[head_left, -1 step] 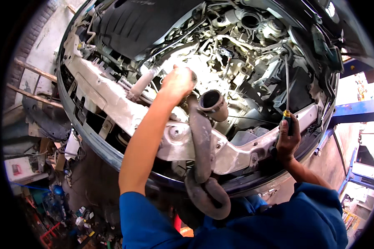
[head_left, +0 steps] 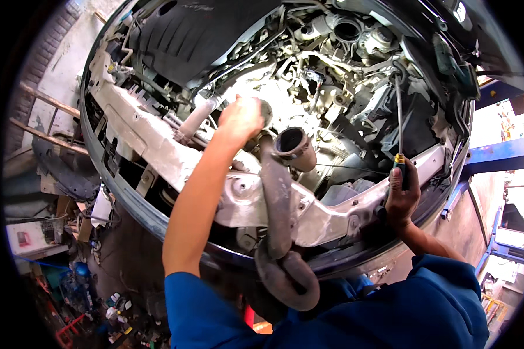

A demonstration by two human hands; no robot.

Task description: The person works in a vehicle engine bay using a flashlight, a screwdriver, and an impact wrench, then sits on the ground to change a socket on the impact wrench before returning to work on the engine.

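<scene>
My left hand (head_left: 241, 120) is closed at the upper end of a dark grey rubber hose (head_left: 276, 200); glare and the hand itself partly hide the grip. A round end (head_left: 266, 114) shows beside the fingers. The hose hangs over the front crossmember (head_left: 239, 195) and curls into a loop below it. Just right of it, a wide pipe (head_left: 294, 150) has its open mouth turned up. My right hand (head_left: 403, 195) is wrapped around the green and yellow handle of a long screwdriver (head_left: 399, 125). Its shaft points away into the engine bay, where the tip is hard to make out.
A black ribbed engine cover (head_left: 186, 41) lies at the far left of the bay. An open round duct (head_left: 348, 29) sits at the back. Blue steel lift parts (head_left: 501, 156) stand at right. Loose parts and tools (head_left: 113, 311) clutter the floor at lower left.
My left hand has shifted slightly left, along with the hose's loop and the pipe beside it. The right hand keeps its grip on the screwdriver.
</scene>
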